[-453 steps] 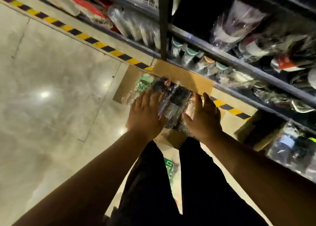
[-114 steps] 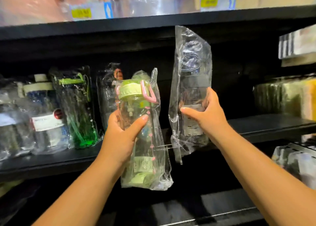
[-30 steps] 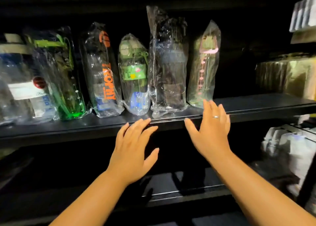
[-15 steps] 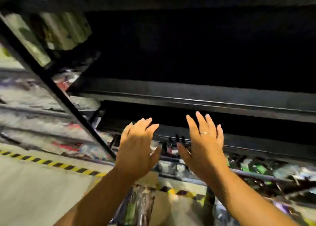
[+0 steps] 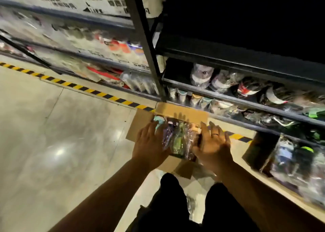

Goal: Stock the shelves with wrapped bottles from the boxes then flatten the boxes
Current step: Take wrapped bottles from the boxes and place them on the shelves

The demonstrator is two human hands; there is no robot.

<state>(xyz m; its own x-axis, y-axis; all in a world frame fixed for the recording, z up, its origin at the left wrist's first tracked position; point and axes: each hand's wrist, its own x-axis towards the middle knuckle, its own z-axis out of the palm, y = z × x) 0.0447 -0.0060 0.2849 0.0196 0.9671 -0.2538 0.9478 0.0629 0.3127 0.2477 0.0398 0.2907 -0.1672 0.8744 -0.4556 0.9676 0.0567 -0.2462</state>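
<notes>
The left hand [image 5: 151, 143] and right hand [image 5: 212, 146] are held spread over either side of the clear-plastic-wrapped bottles [image 5: 179, 140], packed between them in the open brown cardboard box [image 5: 182, 113] on the floor [image 5: 70, 126], seemingly so more can be gathered.

left hand [image 5: 151, 147] and right hand [image 5: 212, 146] spread above wrapped bottles [image 5: 179, 140], open cardboard box [image 5: 181, 113] on floor
</notes>
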